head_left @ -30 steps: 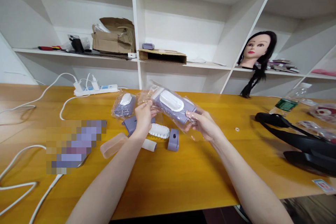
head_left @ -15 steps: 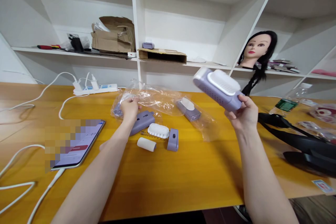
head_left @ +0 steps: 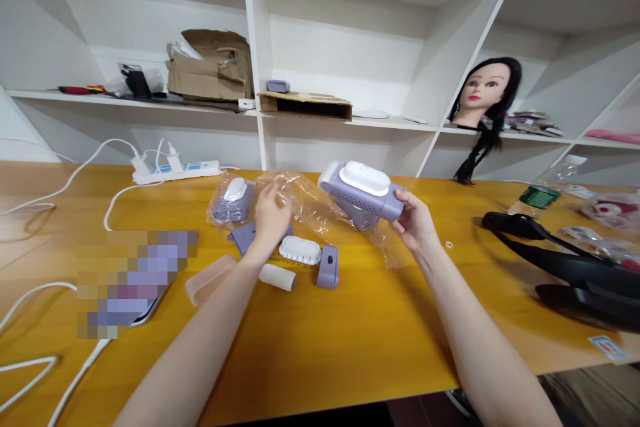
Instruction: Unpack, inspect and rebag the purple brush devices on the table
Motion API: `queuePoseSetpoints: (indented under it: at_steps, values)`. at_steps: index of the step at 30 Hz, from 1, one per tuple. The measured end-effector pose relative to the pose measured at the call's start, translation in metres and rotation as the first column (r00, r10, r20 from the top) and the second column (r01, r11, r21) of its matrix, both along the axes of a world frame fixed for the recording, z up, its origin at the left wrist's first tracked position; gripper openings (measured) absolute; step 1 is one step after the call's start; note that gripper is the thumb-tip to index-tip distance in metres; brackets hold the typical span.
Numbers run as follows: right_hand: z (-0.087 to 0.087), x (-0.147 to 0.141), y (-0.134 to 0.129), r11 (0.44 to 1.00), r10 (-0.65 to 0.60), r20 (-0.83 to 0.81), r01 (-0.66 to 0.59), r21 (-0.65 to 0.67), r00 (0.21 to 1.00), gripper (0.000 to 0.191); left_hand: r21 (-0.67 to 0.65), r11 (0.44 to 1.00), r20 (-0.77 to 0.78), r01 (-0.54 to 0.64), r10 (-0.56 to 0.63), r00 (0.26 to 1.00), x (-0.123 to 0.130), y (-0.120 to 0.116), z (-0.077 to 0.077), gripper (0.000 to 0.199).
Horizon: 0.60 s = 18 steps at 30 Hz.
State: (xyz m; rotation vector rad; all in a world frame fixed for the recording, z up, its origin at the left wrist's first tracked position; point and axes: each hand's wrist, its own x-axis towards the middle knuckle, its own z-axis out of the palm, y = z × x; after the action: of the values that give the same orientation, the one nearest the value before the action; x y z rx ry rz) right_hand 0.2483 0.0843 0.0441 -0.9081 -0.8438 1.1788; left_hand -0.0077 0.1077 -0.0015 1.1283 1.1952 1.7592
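1. Right of the white oval toothed plastic pad (head_left: pixel 300 249): purple rectangular plastic block (head_left: pixel 328 268).
2. Front-left of the pad: white cylindrical roller (head_left: pixel 277 277).
3. Behind it: clear crinkled plastic bag (head_left: pixel 309 210).

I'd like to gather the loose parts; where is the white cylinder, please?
In the head view, the white cylinder lies on the table, left of centre, between the left forearm and the purple block, below the white oval piece.
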Motion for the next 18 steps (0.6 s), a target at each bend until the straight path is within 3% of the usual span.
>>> queuePoseSetpoints:
  at_steps: [3,4,7,12,15,17,18]
  values:
    - [-0.001,0.001,0.001,1.000,0.008,0.008,-0.008,-0.006,1.000,0.013,0.067,0.992,-0.201,0.104,-0.089,0.976,0.024,-0.020,-0.001,0.030]
    - [-0.001,0.001,0.001,1.000,0.015,0.014,-0.015,-0.006,1.000,0.013,0.052,0.982,-0.388,0.179,-0.145,0.910,0.032,-0.025,-0.002,0.024]
    - [-0.001,0.000,0.000,0.999,0.051,0.039,-0.051,-0.005,0.998,0.013,0.015,0.969,-0.459,0.246,-0.212,0.863,0.046,-0.030,-0.002,0.008]
    - [-0.001,-0.006,-0.004,0.990,0.143,0.077,-0.141,-0.025,0.987,0.015,-0.009,0.984,-0.327,0.179,-0.172,0.929,0.031,-0.033,0.011,0.007]
    - [0.000,-0.011,-0.010,0.978,0.209,0.097,-0.208,-0.021,0.973,0.015,-0.110,0.982,-0.183,0.156,-0.174,0.968,0.008,-0.048,0.025,0.026]
    - [-0.001,-0.018,-0.016,0.961,0.273,0.145,-0.275,-0.006,0.951,0.016,-0.164,0.967,-0.067,0.195,-0.208,0.976,-0.004,-0.064,0.034,0.038]
    - [-0.002,-0.023,-0.019,0.949,0.312,0.178,-0.316,-0.005,0.934,0.017,-0.208,0.937,0.094,0.282,-0.268,0.959,-0.008,-0.071,0.037,0.040]
